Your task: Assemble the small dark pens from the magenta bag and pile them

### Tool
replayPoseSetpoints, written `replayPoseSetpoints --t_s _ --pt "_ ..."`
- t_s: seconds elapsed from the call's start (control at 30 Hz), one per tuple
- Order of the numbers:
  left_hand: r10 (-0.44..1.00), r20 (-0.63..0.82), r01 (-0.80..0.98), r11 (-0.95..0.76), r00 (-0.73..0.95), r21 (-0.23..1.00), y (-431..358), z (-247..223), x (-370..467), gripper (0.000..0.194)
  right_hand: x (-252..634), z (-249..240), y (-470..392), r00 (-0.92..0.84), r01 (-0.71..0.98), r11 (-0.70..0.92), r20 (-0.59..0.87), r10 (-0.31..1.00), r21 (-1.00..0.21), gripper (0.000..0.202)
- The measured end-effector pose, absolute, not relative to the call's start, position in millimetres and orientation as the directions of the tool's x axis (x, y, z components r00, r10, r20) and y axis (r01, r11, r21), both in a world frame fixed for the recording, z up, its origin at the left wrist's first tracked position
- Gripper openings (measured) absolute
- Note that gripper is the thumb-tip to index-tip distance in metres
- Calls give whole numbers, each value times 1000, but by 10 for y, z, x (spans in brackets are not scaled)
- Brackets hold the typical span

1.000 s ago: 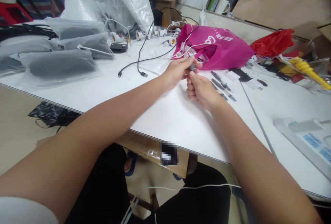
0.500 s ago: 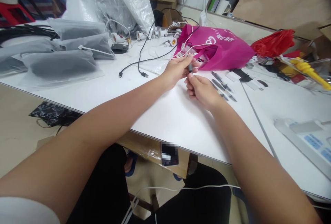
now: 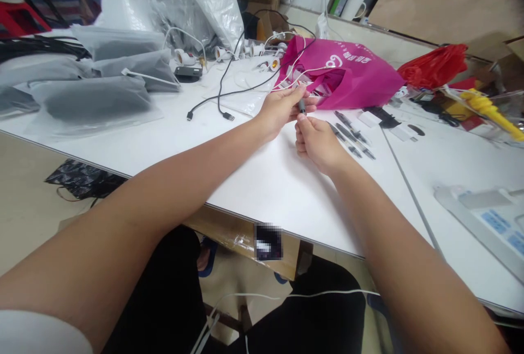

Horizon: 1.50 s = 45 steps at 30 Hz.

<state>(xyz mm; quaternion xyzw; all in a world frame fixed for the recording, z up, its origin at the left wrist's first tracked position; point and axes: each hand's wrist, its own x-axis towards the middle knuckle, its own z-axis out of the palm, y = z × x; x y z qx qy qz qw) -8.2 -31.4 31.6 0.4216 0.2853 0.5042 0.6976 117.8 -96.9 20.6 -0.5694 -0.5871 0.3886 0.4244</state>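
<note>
My left hand [image 3: 280, 111] grips a small dark pen-like piece [image 3: 302, 106] between thumb and fingers. Just below it, my right hand [image 3: 317, 140] is closed, its thumb and forefinger pinched at the lower end of the same piece. The two hands nearly touch, over the white table [image 3: 262, 179]. Right of my right hand lie several dark pens [image 3: 352, 135]. Behind the hands a magenta bag [image 3: 360, 78] lies on its side, its opening showing small white and red packets.
Grey pouches [image 3: 94, 97] are piled at the left. Black cable ends [image 3: 221, 111] lie left of my hands, with lamp sockets [image 3: 223, 54] behind. A red bag [image 3: 434, 67] and a yellow object [image 3: 483, 108] are at the right, near a grey-white device [image 3: 491, 217].
My right hand has shifted very slightly, and the fingers of my left hand reach a little further right around the piece. Otherwise the scene looks the same.
</note>
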Motion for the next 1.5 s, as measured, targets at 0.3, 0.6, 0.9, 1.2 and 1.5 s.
replayPoseSetpoints --t_s 0.3,0.6,0.9,1.2,1.5 --pt "917 59 -463 144 395 874 -260 245 -81 33 1123 329 -1036 -19 5 -105 -105 994 -994 57" --pt "914 116 -363 35 388 931 -282 216 -80 27 1197 277 -981 -13 65 -111 -112 994 -992 49" --pt "908 173 -348 -33 382 937 -466 294 -64 32 1218 159 -907 17 330 139 153 988 -934 43" --pt "889 172 -372 -3 423 928 -417 259 -25 29 1270 62 -842 36 351 181 206 978 -919 44" --pt "896 168 -361 -9 411 933 -404 260 -52 34 1318 11 -832 24 395 207 235 972 -895 45"
